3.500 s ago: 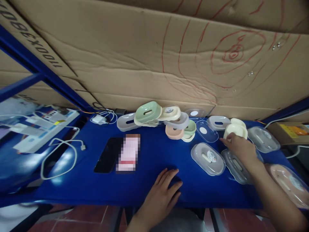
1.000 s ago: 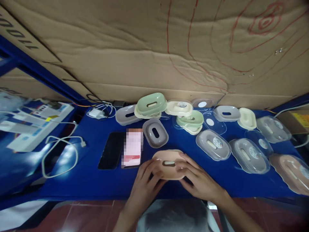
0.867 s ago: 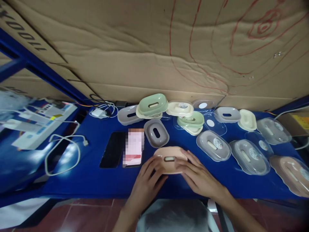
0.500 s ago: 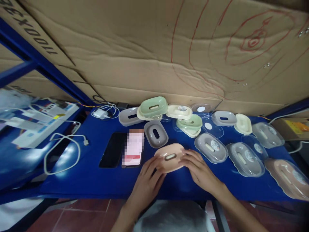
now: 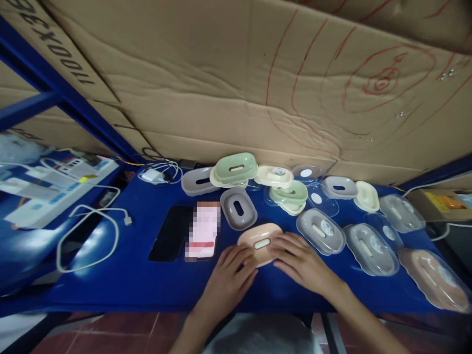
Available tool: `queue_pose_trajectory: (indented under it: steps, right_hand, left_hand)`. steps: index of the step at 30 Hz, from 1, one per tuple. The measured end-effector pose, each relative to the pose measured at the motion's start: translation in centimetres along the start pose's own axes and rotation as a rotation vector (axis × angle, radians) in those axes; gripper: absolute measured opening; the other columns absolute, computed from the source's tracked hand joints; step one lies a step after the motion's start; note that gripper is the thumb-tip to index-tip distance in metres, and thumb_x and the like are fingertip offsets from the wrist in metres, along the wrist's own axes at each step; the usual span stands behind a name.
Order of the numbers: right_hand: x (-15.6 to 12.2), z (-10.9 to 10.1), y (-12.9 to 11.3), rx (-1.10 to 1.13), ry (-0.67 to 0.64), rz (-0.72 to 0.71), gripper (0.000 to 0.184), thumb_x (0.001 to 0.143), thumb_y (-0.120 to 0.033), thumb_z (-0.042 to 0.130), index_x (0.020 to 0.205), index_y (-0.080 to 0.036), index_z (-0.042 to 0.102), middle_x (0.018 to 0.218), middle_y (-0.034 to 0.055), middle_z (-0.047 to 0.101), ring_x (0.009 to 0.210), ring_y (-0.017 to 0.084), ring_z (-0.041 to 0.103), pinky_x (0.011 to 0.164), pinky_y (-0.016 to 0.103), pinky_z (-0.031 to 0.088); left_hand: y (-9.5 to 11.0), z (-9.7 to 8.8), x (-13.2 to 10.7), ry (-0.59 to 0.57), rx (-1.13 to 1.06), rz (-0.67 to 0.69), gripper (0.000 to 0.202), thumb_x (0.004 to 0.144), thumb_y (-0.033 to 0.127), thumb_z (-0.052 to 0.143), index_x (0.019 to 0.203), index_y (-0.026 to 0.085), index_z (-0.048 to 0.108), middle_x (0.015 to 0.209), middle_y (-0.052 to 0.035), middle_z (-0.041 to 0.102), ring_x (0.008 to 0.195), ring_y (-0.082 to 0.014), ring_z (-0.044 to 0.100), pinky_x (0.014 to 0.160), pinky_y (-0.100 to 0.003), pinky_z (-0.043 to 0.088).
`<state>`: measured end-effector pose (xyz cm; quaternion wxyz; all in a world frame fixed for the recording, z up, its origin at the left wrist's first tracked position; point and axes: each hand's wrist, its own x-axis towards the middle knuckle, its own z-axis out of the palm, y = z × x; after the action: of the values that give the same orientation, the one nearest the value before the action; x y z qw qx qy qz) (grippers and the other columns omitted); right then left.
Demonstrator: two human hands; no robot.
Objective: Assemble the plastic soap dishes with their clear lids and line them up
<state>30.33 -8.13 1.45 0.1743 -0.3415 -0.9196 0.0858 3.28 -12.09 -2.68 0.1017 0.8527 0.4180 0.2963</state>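
A peach soap dish point(image 5: 261, 234) with a slot in its middle lies near the front of the blue table, a pale strip showing in the slot. My left hand point(image 5: 231, 270) grips its left end, fingers over the near rim. On the right end, my right hand point(image 5: 298, 256) has its fingers bent over the rim, and they cover part of the dish. Just behind sits a grey soap dish tray point(image 5: 239, 209) with an open slot. A grey soap dish with a clear lid point(image 5: 320, 231) stands right of my right hand.
Two phones lie to the left, one dark point(image 5: 169, 233) and one lit point(image 5: 202, 231). Green trays point(image 5: 236, 168), cream trays point(image 5: 275, 175) and clear lids point(image 5: 322, 199) crowd the back. More lidded dishes point(image 5: 372, 249) line the right. A white cable point(image 5: 116, 236) loops near a power strip point(image 5: 62, 191).
My right hand's fingers have moved further inward over the peach dish. My left hand has shifted slightly along its near rim. The camera view has tilted a little.
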Motion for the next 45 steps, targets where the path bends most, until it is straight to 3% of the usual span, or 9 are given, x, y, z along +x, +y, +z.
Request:
queue_pose_trajectory:
  steps: [5,10,18,23,26,30,34,38,45]
  right_hand:
    - [4.1,-2.4,3.6,-0.272,0.076,0.068,0.038,0.106,-0.019,0.058,0.142,-0.023,0.068,0.145,0.0109,0.070,0.138,0.030,0.062,0.114,0.054,0.054]
    - [9.1,-1.6,7.4,-0.490,-0.019,-0.011,0.047,0.099,-0.004,0.056,0.143,-0.019,0.066,0.146,0.0125,0.069,0.138,0.029,0.061,0.117,0.049,0.048]
    - [9.0,-5.3,10.1,-0.453,0.299,0.152,0.021,0.106,-0.018,0.052,0.113,-0.018,0.072,0.104,0.0127,0.077,0.100,0.029,0.069,0.084,0.041,0.054]
    - [5.5,-6.0,6.6,-0.286,0.391,0.113,0.013,0.105,-0.022,0.055,0.112,-0.024,0.064,0.108,0.0095,0.074,0.102,0.026,0.070,0.088,0.042,0.059]
    - [2.5,-3.4,3.1,-0.195,0.343,0.015,0.011,0.101,-0.017,0.056,0.105,-0.025,0.064,0.101,0.0051,0.074,0.097,0.022,0.071,0.085,0.038,0.062]
    - [-0.9,0.5,0.0,-0.027,0.339,-0.089,0.028,0.103,-0.009,0.051,0.121,-0.024,0.067,0.104,0.0060,0.070,0.109,0.021,0.070,0.092,0.038,0.063]
    - [-3.1,2.1,-0.9,0.076,0.227,-0.043,0.022,0.106,-0.020,0.061,0.127,-0.023,0.068,0.122,0.0102,0.065,0.136,0.025,0.062,0.110,0.042,0.060]
    - [-3.9,2.7,-1.1,0.175,0.143,-0.047,0.032,0.100,-0.045,0.074,0.117,-0.019,0.067,0.129,0.0127,0.064,0.143,0.029,0.059,0.130,0.054,0.042]
    - [-2.4,1.3,-1.9,0.162,0.040,-0.154,0.022,0.101,-0.020,0.066,0.123,-0.018,0.068,0.122,0.0098,0.071,0.141,0.027,0.061,0.135,0.058,0.033]
  left_hand:
    - [0.0,-0.3,0.3,0.023,-0.064,-0.005,0.017,0.105,0.015,0.061,0.120,0.022,0.066,0.125,-0.0098,0.074,0.127,-0.0276,0.068,0.107,-0.047,0.056]
    - [0.0,-0.4,0.2,0.036,-0.083,-0.012,0.019,0.104,0.015,0.062,0.121,0.023,0.067,0.125,-0.0096,0.075,0.127,-0.0281,0.069,0.105,-0.046,0.057]
    - [-0.1,-0.5,0.1,0.028,-0.185,-0.018,0.018,0.103,0.011,0.061,0.118,0.022,0.064,0.125,-0.0090,0.074,0.130,-0.0275,0.067,0.111,-0.051,0.056]
    - [-0.2,-0.5,-0.4,0.033,-0.271,-0.043,0.020,0.098,0.012,0.067,0.114,0.023,0.062,0.131,-0.0113,0.068,0.135,-0.0286,0.064,0.115,-0.049,0.057]
    - [-0.2,-0.3,-1.1,0.066,-0.277,-0.124,0.027,0.095,0.015,0.074,0.117,0.022,0.061,0.146,-0.0159,0.057,0.142,-0.0322,0.060,0.115,-0.048,0.059]
    - [-0.5,-0.1,-1.5,0.072,-0.369,-0.223,0.048,0.091,0.019,0.082,0.131,0.025,0.056,0.167,-0.0167,0.039,0.153,-0.0347,0.051,0.121,-0.052,0.053]
    - [-0.9,-0.1,-1.4,-0.059,-0.486,-0.285,0.085,0.093,0.019,0.081,0.162,0.035,0.034,0.176,-0.0140,0.031,0.161,-0.0343,0.040,0.126,-0.058,0.046]
    - [-1.4,0.0,-1.3,-0.143,-0.555,-0.323,0.098,0.092,0.021,0.084,0.167,0.042,0.026,0.174,-0.0112,0.038,0.160,-0.0341,0.041,0.127,-0.061,0.043]
    - [-1.7,-0.2,-1.2,-0.125,-0.608,-0.299,0.088,0.092,0.026,0.085,0.163,0.041,0.037,0.170,-0.0120,0.042,0.158,-0.0340,0.045,0.126,-0.060,0.045]
